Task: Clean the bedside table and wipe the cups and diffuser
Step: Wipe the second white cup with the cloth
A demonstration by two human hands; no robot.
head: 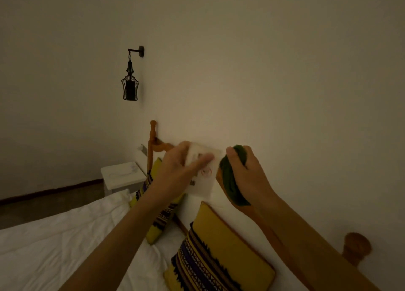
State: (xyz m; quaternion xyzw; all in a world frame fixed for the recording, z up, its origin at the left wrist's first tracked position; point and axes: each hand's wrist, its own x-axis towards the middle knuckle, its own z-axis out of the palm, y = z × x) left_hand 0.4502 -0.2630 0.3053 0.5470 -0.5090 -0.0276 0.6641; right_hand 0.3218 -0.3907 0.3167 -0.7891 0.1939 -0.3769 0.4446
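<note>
I see the white bed with two yellow patterned pillows and, beyond it, the white bedside table. My left hand grips a pale card; my right hand clutches a green cloth.

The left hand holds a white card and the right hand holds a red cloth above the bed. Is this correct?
Not quite. In the head view, the cloth in the right hand is green, not red. The left hand does hold a white card above the bed.
</note>
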